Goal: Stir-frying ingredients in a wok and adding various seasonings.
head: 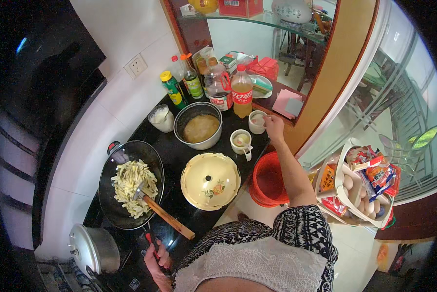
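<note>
My left hand [158,260] is wrapped around the red and black handle [149,237] of a dark wok [110,197]. Pale cut strips of food [130,182] fill the wok's middle, and a metal turner with a wooden handle [171,217] rests in them, its grip end over the counter. At the counter's far right, the fingers of my right hand [275,127] are at the rim of a small white cup [256,129] with pale contents; whether they pinch a spoon or the cup cannot be seen. A similar handled cup [240,148] stands nearer me.
A pot of cloudy liquid [200,143] and a floral enamel lid [211,171] stand mid-counter. Bottles [242,91] line the back. Left of me sits a pressure cooker [101,248]. A red bucket [266,182] is below my right arm; a rack [344,199] holds eggs and packets.
</note>
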`<state>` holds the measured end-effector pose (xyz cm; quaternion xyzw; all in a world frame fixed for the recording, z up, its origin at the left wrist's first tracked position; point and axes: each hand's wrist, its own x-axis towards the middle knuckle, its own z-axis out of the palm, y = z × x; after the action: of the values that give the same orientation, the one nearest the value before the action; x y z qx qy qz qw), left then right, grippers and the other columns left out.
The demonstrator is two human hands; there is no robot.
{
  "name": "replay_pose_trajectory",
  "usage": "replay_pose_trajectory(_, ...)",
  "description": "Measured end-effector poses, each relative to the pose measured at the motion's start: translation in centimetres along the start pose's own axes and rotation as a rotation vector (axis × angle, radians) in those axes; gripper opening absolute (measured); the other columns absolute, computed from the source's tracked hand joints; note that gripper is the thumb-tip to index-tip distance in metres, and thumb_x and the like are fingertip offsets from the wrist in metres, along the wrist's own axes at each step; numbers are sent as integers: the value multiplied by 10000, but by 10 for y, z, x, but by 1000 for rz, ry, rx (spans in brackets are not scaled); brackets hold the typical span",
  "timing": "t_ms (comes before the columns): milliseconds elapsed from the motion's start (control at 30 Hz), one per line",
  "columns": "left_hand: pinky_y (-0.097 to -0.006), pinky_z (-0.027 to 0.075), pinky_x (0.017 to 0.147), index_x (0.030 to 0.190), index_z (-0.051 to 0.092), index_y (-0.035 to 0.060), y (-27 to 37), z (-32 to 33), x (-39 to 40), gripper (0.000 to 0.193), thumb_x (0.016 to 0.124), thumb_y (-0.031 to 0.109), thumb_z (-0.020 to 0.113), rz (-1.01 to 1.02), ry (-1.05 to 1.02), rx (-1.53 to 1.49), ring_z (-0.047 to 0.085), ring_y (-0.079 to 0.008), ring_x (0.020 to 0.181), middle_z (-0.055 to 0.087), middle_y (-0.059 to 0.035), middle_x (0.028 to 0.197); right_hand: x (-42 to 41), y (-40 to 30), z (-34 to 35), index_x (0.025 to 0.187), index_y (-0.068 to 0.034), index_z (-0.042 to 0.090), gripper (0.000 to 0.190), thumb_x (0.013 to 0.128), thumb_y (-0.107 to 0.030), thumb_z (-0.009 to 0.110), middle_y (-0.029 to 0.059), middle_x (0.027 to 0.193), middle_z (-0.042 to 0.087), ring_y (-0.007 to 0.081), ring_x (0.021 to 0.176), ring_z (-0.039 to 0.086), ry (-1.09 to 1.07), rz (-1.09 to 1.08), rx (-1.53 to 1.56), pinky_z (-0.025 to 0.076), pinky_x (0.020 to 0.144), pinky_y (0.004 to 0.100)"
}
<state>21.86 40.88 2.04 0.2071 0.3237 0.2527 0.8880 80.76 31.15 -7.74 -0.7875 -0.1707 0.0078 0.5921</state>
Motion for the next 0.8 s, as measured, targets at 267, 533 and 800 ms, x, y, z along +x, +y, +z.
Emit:
replay_pose_trajectory(267, -288, 319, 302, 1016, 477, 44, 0, -2, 3, 260, 934, 280, 403, -21, -8, -16, 348, -114, 375, 422, -28, 657, 1, 5, -17, 861, 37, 662, 193, 823, -117, 552, 57, 610, 578, 104, 470, 468, 206, 317, 513, 346, 439, 245)
replay_pose_trajectory(533, -281, 286, 288, 975, 489, 81, 0, 16, -4, 231, 931, 292, 404, 13, 133, 106, 322, -106, 353, 404, 3, 599, -25, -73, 3, 876, 7, 626, 156, 818, -113, 546, 25, 605, 533, 73, 470, 432, -64, 390, 818, 290, 396, 215)
replay_pose_trajectory(800, -258, 281, 325, 925, 494, 84, -5, 32, -4, 199, 926, 267, 416, -23, 97, -16, 325, -91, 365, 393, 14, 600, -94, -194, 111, 939, 2, 610, 174, 853, -131, 537, 11, 630, 533, 60, 476, 430, -587, 320, 902, 294, 380, 188)
